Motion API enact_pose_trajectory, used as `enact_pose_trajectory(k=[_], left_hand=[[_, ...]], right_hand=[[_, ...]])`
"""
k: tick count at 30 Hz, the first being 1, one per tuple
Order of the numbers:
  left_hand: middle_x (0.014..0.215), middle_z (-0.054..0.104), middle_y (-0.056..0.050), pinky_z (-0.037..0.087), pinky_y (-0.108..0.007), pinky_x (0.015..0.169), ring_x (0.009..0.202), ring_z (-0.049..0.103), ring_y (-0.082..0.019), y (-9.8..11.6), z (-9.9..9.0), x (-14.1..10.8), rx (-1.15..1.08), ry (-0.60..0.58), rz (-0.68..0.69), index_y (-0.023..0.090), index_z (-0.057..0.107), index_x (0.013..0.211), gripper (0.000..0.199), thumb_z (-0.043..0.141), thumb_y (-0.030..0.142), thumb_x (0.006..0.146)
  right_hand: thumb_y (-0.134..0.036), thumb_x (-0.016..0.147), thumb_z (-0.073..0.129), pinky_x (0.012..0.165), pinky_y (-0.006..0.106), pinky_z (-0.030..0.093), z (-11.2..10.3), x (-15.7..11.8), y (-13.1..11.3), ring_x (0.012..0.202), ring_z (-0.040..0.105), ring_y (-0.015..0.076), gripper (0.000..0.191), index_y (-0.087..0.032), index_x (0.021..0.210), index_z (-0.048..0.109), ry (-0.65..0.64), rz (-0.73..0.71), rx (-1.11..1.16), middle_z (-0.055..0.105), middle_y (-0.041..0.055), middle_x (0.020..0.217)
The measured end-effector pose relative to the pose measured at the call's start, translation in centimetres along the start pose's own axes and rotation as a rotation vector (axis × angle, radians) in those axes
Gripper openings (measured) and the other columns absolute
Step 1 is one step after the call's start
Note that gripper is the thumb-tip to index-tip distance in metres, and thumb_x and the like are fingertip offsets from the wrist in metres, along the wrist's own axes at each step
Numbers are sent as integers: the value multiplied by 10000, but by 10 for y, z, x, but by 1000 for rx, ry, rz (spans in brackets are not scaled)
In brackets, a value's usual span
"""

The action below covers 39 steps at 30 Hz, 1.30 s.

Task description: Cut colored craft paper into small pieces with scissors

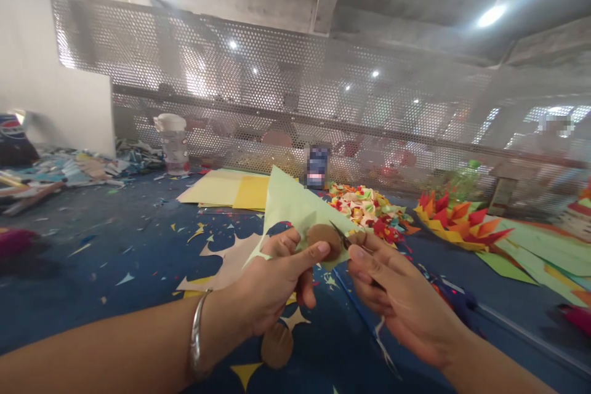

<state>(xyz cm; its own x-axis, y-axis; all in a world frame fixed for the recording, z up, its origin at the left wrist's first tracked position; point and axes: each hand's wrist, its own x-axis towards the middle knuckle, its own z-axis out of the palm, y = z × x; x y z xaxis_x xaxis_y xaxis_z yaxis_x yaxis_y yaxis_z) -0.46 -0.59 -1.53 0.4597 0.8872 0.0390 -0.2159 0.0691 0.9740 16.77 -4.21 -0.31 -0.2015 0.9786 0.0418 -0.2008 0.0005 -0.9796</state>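
Observation:
My left hand is closed around a pale green paper sheet, the thumb pressing a round brown cardboard disc flat against it. Curved bites are cut out of the sheet's lower left edge. In my right hand is a small pair of scissors, its dark blades at the right rim of the disc; the handles are mostly hidden by the fingers. Below my left hand another brown disc lies on the blue table. Cut pinkish paper with scalloped edges rests behind my left wrist.
Behind the sheet lie stacked yellow papers and a heap of coloured cut pieces. A folded red-and-yellow paper flower stands right, near a glue gun. A clear lidded bottle stands left, before a perforated metal screen.

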Motion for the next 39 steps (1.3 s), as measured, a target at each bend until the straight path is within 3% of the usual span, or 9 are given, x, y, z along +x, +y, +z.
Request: enact_pose_trajectory(k=[7,18,24,30,36,39], left_hand=[[326,456,92,123,-210,378,281,323,-31,1,0,0,-8,-43,-3,190,549,775,251,631,424,816],[324,422,100,146,-216,360,273,298,-41,7,-2,0,190,10,86,206,482,699,294,624,441,806],[324,388,113,145,-225,375,286,283,-48,6,-4,1,187,8,74,203,507,743,271,625,441,798],[381,417,97,208,-209,385,315,319,-46,12,-6,0,331,21,119,183,555,804,259,583,438,831],[422,369,110,202,-199,353,328,274,-53,9,-9,8,327,222,169,209,482,801,247,600,425,816],[458,384,106,215,-193,343,332,274,-51,6,-10,9,308,231,185,214,481,820,244,607,423,812]], right_hand=[[-351,876,630,397,188,106,1,-1,-2,458,157,36,192,-215,896,496,34,3,22,317,-87,598],[-353,881,625,397,198,96,1,-1,-7,457,141,34,197,-196,912,510,2,-6,-17,329,-83,625],[-348,894,605,398,200,92,0,-2,-6,464,127,42,181,-201,909,501,-12,-5,0,305,-85,624],[-373,902,586,395,199,79,-2,-3,-6,449,131,33,220,-209,823,462,-26,21,-3,303,-84,628],[-432,857,627,392,221,73,-2,0,-6,444,108,44,274,-204,816,481,55,48,-137,254,-99,577],[-436,839,644,390,230,102,-4,2,-4,434,139,47,261,-203,819,529,115,-37,-256,290,-98,561]])
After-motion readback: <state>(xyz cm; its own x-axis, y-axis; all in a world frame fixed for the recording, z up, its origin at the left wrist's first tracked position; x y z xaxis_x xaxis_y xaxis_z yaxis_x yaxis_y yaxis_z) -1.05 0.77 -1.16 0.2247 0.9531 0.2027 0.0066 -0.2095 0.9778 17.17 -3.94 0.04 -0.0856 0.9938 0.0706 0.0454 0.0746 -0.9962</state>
